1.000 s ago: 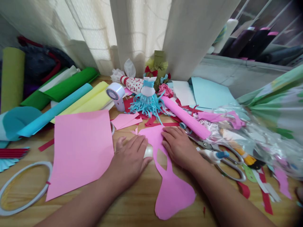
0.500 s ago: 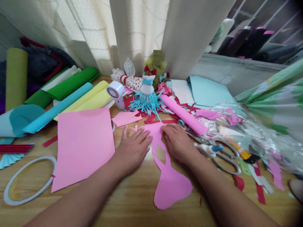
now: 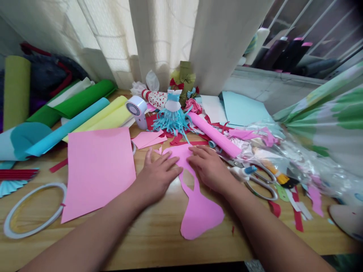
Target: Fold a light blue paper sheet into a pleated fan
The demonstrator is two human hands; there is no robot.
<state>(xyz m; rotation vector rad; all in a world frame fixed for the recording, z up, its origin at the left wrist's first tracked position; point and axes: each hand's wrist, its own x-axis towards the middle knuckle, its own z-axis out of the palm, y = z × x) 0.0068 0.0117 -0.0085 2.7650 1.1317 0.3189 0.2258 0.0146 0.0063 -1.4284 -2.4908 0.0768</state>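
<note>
Both hands lie open and flat, gripping nothing. The right hand (image 3: pixel 208 169) presses on a pink paper cutout (image 3: pixel 198 217) and the left hand (image 3: pixel 158 175) meets its edge, apparently pinning it to the wooden table (image 3: pixel 159 243), with steel scissors (image 3: pixel 261 184) just beside.

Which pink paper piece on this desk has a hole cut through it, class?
The long cut-out shape under the left hand and right hand: wood shows through its pointed opening. The flat sheet and rolled tube are unbroken.

There is one left hand (image 3: pixel 157 175), one right hand (image 3: pixel 208 168), one pair of scissors (image 3: pixel 262 197) and one tape roll (image 3: pixel 28 235).
</note>
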